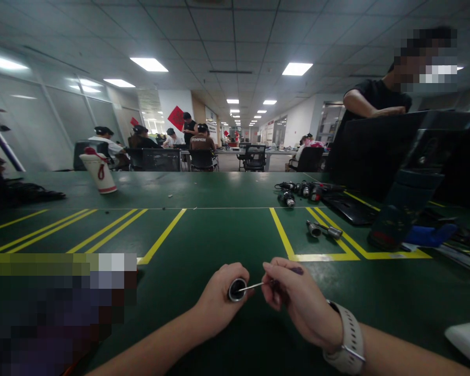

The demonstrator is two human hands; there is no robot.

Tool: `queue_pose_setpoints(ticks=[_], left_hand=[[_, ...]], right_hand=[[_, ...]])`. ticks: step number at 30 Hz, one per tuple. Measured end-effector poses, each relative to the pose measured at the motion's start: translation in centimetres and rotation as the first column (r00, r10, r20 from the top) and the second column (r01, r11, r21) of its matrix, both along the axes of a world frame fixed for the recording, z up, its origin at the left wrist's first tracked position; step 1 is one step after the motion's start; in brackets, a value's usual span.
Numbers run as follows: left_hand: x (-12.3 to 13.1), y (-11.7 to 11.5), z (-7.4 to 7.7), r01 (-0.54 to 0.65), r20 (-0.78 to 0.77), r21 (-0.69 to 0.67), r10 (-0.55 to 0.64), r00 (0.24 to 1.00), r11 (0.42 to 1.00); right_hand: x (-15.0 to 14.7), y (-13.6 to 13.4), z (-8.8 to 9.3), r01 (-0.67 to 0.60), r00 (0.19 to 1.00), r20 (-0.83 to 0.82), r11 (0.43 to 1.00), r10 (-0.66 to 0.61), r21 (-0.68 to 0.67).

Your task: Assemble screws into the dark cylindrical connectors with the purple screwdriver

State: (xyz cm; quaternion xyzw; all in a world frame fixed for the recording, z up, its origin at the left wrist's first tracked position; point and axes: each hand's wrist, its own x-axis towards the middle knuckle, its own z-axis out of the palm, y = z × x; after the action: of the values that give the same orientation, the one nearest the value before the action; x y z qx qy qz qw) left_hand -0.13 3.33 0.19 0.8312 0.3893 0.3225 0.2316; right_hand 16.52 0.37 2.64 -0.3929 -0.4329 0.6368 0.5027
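Note:
My left hand (219,295) is closed around a small cylindrical metal part (236,290), its round, silver-rimmed open end facing me and its inside dark. Most of its body is hidden by my fingers. In my right hand (297,295) I grip a thin screwdriver (254,286) between thumb and fingers; a bit of its purple handle shows above the knuckles. The shaft points left, and its tip reaches into the part's open end. Both hands are just above the green table. Beyond my right hand lie two similar silver metal parts (324,230).
Yellow tape lines mark the green table (227,224). Several dark and silver connector parts (292,192) lie at the back right, near a black tray (350,208) and a dark bottle (403,209). A white cup (100,171) stands back left. A co-worker (379,99) stands at the right.

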Motion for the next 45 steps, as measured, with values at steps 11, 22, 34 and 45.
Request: queue_pose_setpoints(ticks=[11,22,34,45], left_hand=[[0.2,-0.2,0.3,-0.033,0.117,-0.103,0.045,0.992,0.994],[-0.4,-0.4,1.2,0.079,0.264,-0.21,-0.021,0.964,0.975],[-0.4,-0.6,0.8,0.036,0.281,-0.183,0.017,0.96,0.982],[-0.6,-0.4,0.4,-0.005,0.3,-0.168,0.056,0.952,0.986]], right_hand=[[0.4,-0.5,-0.7,0.005,0.982,0.175,0.945,-0.066,0.328],[0.9,-0.2,-0.9,0.079,0.99,0.086,0.951,-0.109,0.299],[1.1,1.1,-0.6,0.146,0.933,-0.333,0.989,-0.135,0.009],[1.0,1.3,-0.5,0.179,0.921,-0.343,0.982,-0.186,-0.053]])
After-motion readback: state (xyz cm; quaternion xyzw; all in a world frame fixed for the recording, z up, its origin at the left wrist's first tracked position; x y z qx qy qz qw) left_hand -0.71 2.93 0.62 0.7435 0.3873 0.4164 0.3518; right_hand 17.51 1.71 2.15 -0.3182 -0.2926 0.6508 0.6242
